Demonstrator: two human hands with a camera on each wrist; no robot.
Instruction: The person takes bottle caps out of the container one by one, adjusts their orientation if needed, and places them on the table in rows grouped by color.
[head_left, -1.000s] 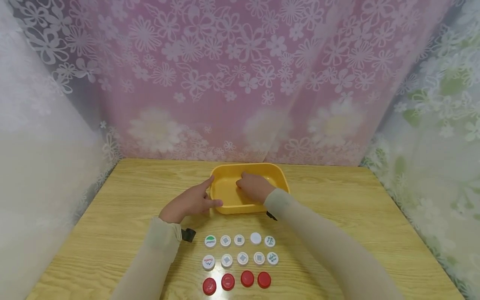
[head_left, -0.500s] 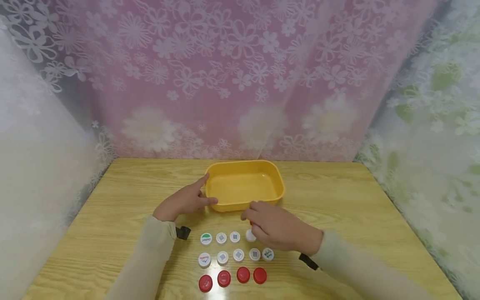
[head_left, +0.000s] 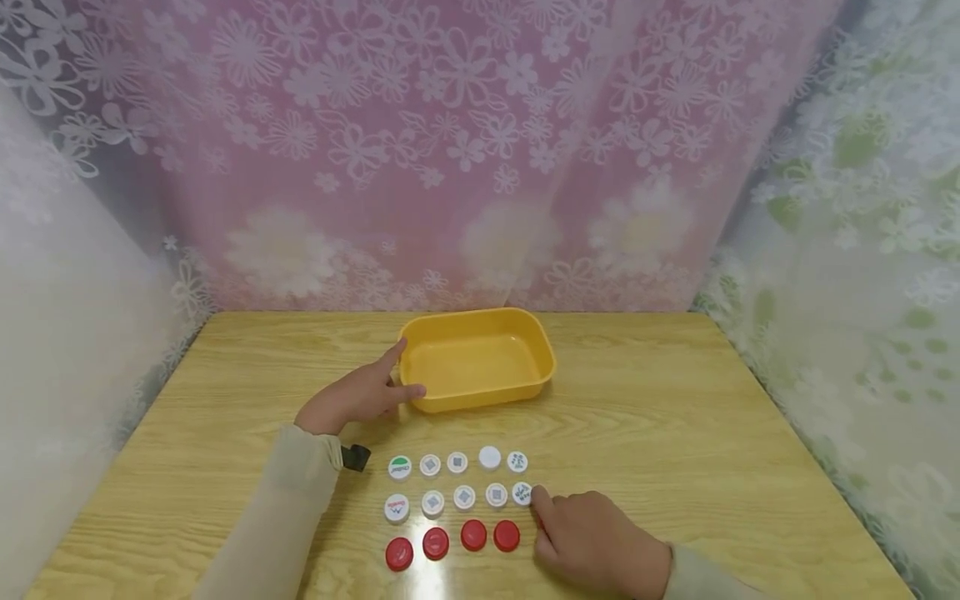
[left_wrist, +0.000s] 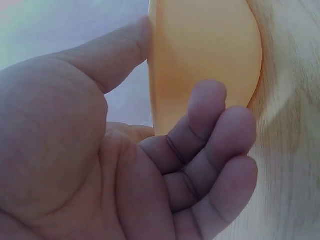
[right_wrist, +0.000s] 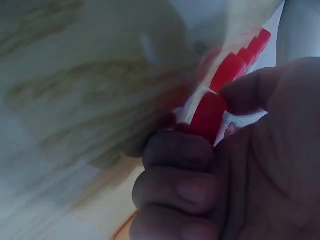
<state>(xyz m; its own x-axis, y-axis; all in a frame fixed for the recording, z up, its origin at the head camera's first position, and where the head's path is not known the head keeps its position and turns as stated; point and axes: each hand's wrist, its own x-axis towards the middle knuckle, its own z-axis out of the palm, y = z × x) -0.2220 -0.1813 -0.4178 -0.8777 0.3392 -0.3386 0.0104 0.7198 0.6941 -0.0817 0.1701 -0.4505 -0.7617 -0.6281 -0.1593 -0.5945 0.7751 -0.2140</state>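
In the head view my left hand (head_left: 356, 396) rests at the left end of a yellow plastic basin (head_left: 480, 398), thumb and index finger spread straight against its rim. The left wrist view shows its other fingers (left_wrist: 227, 135) loosely bent beside the basin's wall (left_wrist: 205, 45). My right hand (head_left: 596, 533) is low over the table, right of the laid-out caps. It pinches a red bottle cap (right_wrist: 209, 117) between thumb and fingers, mostly hidden in the head view. Just left of that hand lie a row of red caps (head_left: 473, 535) and a white cap with green print (head_left: 522, 493).
Two rows of white bottle caps (head_left: 464, 497), several with square prints, lie between the basin and the red row. The wooden table (head_left: 675, 400) extends to both sides. A pink floral curtain (head_left: 465, 167) hangs behind it.
My right hand has left the basin's inside, bringing a red cap towards me to the right of the red row. My left hand stays at the basin's rim. The head view has shifted slightly.
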